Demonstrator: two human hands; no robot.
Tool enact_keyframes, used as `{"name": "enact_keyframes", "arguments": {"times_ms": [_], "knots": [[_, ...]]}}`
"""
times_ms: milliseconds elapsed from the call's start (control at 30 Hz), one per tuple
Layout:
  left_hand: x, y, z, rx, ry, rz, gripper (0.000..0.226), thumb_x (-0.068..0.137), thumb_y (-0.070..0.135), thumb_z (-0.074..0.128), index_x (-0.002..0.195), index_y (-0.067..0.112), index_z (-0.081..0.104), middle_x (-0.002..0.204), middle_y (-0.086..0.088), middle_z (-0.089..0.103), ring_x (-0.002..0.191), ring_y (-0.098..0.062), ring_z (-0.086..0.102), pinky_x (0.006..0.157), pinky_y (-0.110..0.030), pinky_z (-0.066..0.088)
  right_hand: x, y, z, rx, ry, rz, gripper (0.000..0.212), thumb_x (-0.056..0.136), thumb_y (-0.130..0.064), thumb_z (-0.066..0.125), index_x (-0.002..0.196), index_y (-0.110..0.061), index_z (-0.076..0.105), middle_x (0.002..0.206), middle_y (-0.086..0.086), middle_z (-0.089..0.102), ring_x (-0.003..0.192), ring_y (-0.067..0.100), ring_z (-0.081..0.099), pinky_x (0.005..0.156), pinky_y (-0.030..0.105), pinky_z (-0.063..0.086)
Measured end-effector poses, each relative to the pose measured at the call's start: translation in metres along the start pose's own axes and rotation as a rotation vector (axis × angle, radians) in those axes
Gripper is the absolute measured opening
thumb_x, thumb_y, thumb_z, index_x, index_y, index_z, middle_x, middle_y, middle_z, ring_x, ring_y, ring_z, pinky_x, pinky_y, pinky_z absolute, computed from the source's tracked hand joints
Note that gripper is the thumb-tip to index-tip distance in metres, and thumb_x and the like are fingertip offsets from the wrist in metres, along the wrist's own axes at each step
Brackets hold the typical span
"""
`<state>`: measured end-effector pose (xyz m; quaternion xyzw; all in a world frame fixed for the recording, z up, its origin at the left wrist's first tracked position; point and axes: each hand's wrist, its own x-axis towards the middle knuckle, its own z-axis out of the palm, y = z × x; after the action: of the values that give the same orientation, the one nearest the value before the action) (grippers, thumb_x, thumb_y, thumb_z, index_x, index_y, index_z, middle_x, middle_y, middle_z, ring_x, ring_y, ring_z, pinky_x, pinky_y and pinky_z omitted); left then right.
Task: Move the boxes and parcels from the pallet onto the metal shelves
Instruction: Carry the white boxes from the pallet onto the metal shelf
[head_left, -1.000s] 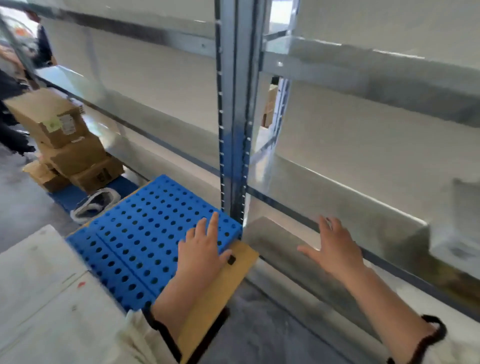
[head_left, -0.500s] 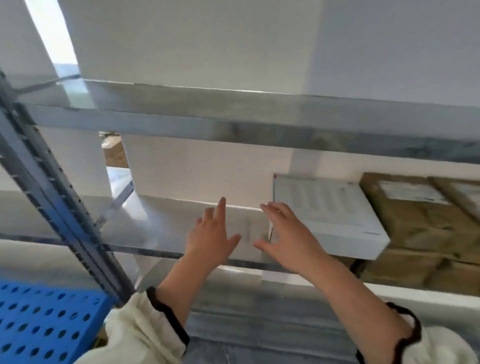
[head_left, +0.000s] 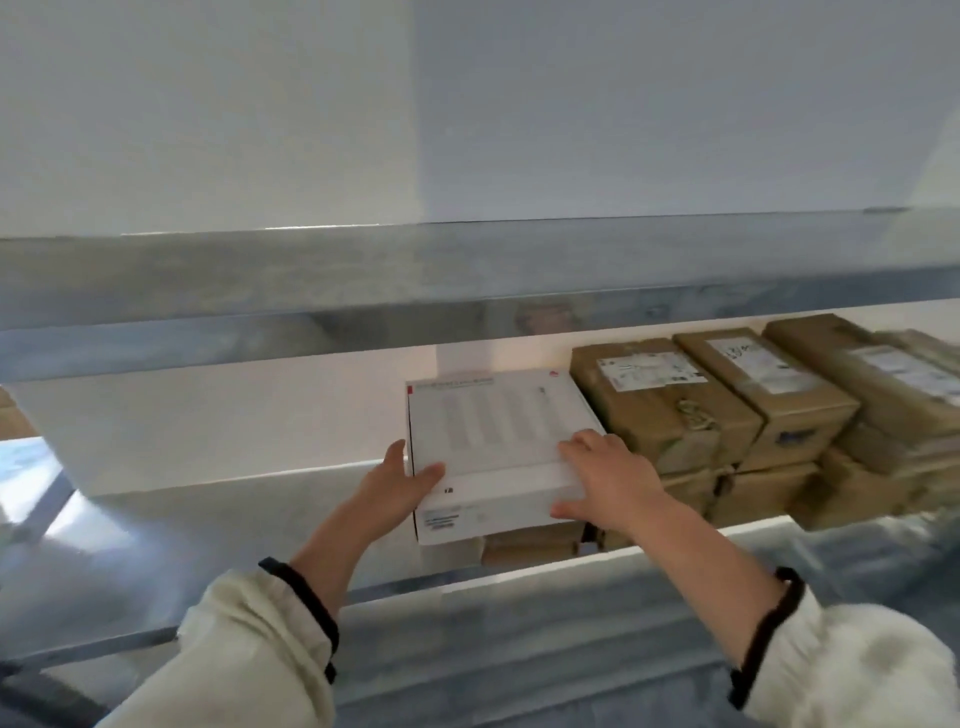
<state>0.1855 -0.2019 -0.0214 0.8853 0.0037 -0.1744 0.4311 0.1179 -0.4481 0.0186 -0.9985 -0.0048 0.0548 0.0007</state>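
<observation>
A flat white box (head_left: 493, 436) lies on a brown parcel (head_left: 530, 545) on the metal shelf (head_left: 218, 525). My left hand (head_left: 395, 488) holds the box's near left corner, thumb on top and fingers along the side. My right hand (head_left: 613, 483) grips the near right corner, fingers over the top and thumb on the front face. Brown taped parcels (head_left: 675, 400) with white labels are stacked in two layers to the right of the white box.
A metal shelf beam (head_left: 467, 280) crosses the view above the boxes. Another shelf edge (head_left: 519, 623) runs below my forearms. The shelf surface left of the white box is bare metal. A white wall lies behind the rack.
My view swung from the blue pallet up to the shelf. Both hands reached forward and took hold of the white box's near corners.
</observation>
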Motion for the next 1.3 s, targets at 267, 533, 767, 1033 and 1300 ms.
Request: {"name": "enact_keyframes", "arguments": {"times_ms": [267, 533, 767, 1033, 1300], "knots": [[0.002, -0.003, 0.006, -0.296, -0.136, -0.093, 0.046, 0.089, 0.054, 0.052, 0.124, 0.026, 0.041, 0.098, -0.007, 0.068, 0.083, -0.029, 0.069, 0.073, -0.047, 0.058, 0.001, 0.004, 0.033, -0.167, 0.084, -0.011, 0.087, 0.084, -0.036, 0.061, 0.146, -0.018, 0.003, 0.148, 0.006, 0.01, 0.134, 0.031, 0.015, 0.1, 0.041, 0.038], [-0.01, -0.012, 0.001, -0.427, -0.036, -0.009, 0.043, 0.091, 0.042, 0.056, 0.129, 0.033, 0.038, 0.096, 0.0, 0.069, 0.08, -0.018, 0.068, 0.052, -0.031, 0.055, -0.002, -0.003, 0.04, -0.106, 0.205, -0.027, 0.081, 0.088, -0.038, 0.057, 0.146, -0.023, 0.003, 0.15, 0.001, 0.009, 0.135, 0.025, 0.014, 0.109, 0.038, 0.028], [-0.067, -0.06, -0.028, -0.592, 0.017, 0.028, 0.059, 0.077, 0.047, 0.063, 0.129, 0.037, 0.037, 0.088, 0.008, 0.074, 0.078, -0.016, 0.072, 0.056, -0.03, 0.056, -0.032, -0.036, 0.041, 0.072, 0.302, -0.184, 0.09, 0.065, -0.052, 0.075, 0.141, -0.02, 0.038, 0.146, 0.004, 0.037, 0.132, 0.027, 0.037, 0.104, 0.04, 0.034], [-0.152, -0.137, -0.041, -0.821, 0.166, -0.027, 0.062, 0.078, 0.027, 0.068, 0.133, 0.029, 0.039, 0.11, 0.007, 0.07, 0.096, -0.019, 0.069, 0.07, -0.026, 0.056, -0.027, -0.099, 0.061, 1.073, -0.106, -0.185, 0.086, 0.064, -0.073, 0.056, 0.136, -0.047, 0.017, 0.143, -0.03, 0.024, 0.128, -0.004, 0.032, 0.107, 0.034, 0.033], [-0.258, -0.196, -0.042, -0.896, 0.436, -0.18, 0.066, 0.075, 0.045, 0.069, 0.13, 0.048, 0.031, 0.119, 0.022, 0.063, 0.108, -0.008, 0.062, 0.08, -0.021, 0.053, 0.0, -0.197, 0.107, 1.238, -0.493, -0.234, 0.048, 0.075, -0.009, 0.073, 0.12, -0.019, 0.057, 0.103, -0.005, 0.071, 0.098, 0.015, 0.065, 0.093, 0.043, 0.048]]}}
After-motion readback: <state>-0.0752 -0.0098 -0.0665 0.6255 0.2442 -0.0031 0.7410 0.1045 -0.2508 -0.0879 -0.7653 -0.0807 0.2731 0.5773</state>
